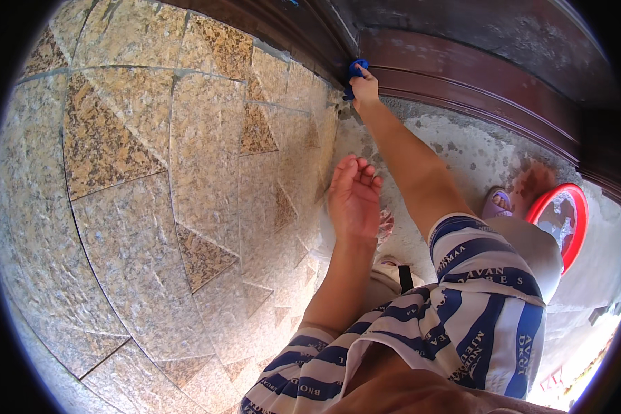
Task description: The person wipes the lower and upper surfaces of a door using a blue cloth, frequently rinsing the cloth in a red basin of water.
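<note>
My right hand [365, 88] reaches far forward and grips a blue cloth [358, 67], pressed against the dark brown door frame [336, 41] at its inner corner, beside the door's lower panel [445, 62]. Part of the cloth hangs below my fingers. Nearer to me, my left hand [356, 196] is raised before the tiled wall, palm showing, with its fingers loosely curled and nothing in it. A red basin [582, 227] with what looks like water in it stands on the floor at the right.
Mottled stone-look tiles [207, 155] cover the wall at the left. The concrete floor [424, 134] has wet spots along the door sill. My foot in a purple slipper [496, 203] is near the basin. A reddish-white thing [386, 225], unclear, lies behind my left hand.
</note>
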Demonstrator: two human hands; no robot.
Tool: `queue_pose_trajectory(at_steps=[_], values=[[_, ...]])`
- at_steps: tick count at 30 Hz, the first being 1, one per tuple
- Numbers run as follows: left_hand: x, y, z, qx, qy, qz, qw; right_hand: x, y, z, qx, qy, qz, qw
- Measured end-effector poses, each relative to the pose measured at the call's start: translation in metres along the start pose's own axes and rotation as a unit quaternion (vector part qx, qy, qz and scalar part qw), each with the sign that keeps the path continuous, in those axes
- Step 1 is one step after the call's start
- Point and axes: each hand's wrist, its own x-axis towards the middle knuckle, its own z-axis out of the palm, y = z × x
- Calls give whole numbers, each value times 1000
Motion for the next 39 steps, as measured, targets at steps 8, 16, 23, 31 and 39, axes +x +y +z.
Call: queue_pose_trajectory(at_steps=[8, 16, 23, 31, 39], values=[[9, -8, 3, -18, -11, 28, 999, -89, -48, 35, 2, -90, -98, 991], [35, -8, -13, -22, 79, 68, 994, -113, -156, 18, 129, -215, -111, 962], [31, -3, -18, -20, 52, 65, 996, -110, -233, 115, -57, -173, -570, 802], [21, 12, -11, -11, 51, 72, 996, -82, -138, 116, -82, -120, -617, 774], [1, 11, -9, 4, 34, 82, 996, 20, -19, 28, -251, 27, -394, 884]])
